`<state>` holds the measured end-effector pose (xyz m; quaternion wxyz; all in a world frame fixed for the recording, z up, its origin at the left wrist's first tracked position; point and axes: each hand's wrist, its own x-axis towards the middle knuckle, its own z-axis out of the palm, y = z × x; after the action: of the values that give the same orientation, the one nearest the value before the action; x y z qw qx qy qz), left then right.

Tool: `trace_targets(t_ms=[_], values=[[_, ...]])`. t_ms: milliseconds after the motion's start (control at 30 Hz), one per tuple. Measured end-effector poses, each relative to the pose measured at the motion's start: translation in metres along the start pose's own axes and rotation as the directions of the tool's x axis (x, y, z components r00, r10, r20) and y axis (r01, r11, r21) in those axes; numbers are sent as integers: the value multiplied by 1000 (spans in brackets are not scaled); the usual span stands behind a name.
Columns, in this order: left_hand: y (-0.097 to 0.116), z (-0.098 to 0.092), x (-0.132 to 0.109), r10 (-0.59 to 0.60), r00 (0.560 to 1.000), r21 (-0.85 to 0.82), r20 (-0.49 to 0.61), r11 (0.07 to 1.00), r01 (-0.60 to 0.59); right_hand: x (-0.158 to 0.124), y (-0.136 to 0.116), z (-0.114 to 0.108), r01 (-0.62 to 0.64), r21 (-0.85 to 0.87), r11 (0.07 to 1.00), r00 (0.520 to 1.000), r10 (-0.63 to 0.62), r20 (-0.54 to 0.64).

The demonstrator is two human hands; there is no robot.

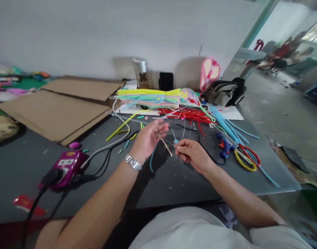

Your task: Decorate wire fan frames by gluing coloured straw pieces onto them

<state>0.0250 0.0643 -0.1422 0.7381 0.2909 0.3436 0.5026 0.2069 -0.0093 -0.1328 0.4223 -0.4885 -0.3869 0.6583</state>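
Craft workshop, prob. a shared one: grey worktable [171, 185] w/ bundled pipe cleaners [148, 98] along its back edge, hot glue gun [224, 147] & scissors [245, 158] at its right end, cardboard sheets [55, 110] at its left. Small scraps all over tabletop. Bare concrete floor [275, 100] right of table, bits on it too; seated people [282, 52] well beyond.

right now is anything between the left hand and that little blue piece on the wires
Only slight things: a thin tan stick slants across the gap between the left hand and the small blue piece, and thin wires run there too. Nothing bulky stands between them.
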Motion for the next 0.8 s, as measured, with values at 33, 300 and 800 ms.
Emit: trace_targets(t_ms=[33,300,800], values=[[-6,4,-3,-34,998,61,49,998,31,1,-2,0,14,33,999,1000,-14,-2],[-33,20,-18,182,979,443,91,873,-204,13,6,5,116,86,990,990,-108,-91],[-44,26,-25,164,984,268,-67,953,-141,15,18,13,265,-183,947,945,-292,-144]])
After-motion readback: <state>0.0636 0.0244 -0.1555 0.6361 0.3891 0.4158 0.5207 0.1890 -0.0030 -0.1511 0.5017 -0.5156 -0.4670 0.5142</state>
